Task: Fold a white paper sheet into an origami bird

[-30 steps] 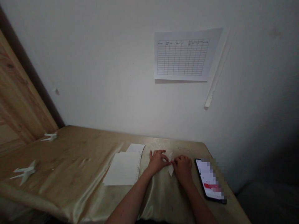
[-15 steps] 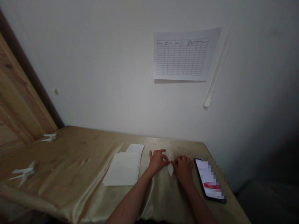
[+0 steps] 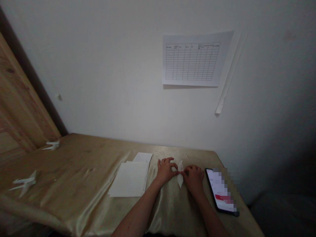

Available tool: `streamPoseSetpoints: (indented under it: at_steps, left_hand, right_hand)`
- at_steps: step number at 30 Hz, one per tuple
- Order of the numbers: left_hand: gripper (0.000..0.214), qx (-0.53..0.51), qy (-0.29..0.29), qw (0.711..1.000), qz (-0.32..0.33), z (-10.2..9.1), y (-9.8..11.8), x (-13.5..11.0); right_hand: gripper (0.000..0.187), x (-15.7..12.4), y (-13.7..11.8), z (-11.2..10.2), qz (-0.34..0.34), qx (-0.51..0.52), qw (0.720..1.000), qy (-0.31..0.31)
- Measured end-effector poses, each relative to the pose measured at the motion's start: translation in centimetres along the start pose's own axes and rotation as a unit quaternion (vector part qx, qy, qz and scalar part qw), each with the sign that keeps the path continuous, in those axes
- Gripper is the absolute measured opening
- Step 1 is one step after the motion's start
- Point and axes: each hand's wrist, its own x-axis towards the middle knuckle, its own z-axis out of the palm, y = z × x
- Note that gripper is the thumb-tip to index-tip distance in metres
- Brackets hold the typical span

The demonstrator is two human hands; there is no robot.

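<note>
Between my hands lies a small folded piece of white paper (image 3: 180, 180), long and narrow with pointed ends, on the cloth-covered table. My left hand (image 3: 166, 170) pinches its middle from the left with thumb and forefinger, the other fingers raised. From the right, my right hand (image 3: 194, 177) pinches the same middle part, its remaining fingers curled. The fingertips of both hands almost meet there and cover the paper's centre. Left of my left hand rests a stack of lined paper sheets (image 3: 129, 179) with torn holes along one edge.
A smartphone (image 3: 221, 191) with a lit screen lies by the table's right edge. Two folded white paper figures, a nearer one (image 3: 26, 182) and a farther one (image 3: 52, 144), stand at the left. A printed table sheet (image 3: 192, 62) hangs on the wall behind the gold tablecloth (image 3: 98, 158).
Both hands stay nearly in place on the paper. The fingers and the folded paper have shifted only very slightly.
</note>
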Motion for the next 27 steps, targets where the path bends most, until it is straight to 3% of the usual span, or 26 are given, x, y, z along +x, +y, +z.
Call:
streamPoseSetpoints:
  at_steps: [5, 27]
  left_hand:
    - [0.009, -0.010, 0.010, 1.000, 0.008, 0.07, -0.10, -0.06]
    - [0.010, 0.007, 0.021, 1.000, 0.019, 0.53, -0.13, -0.07]
  right_hand:
    - [0.016, 0.05, 0.20, 0.00, -0.008, 0.018, 1.000, 0.014]
    - [0.019, -0.16, -0.68, -0.64, 0.024, -0.007, 1.000, -0.009]
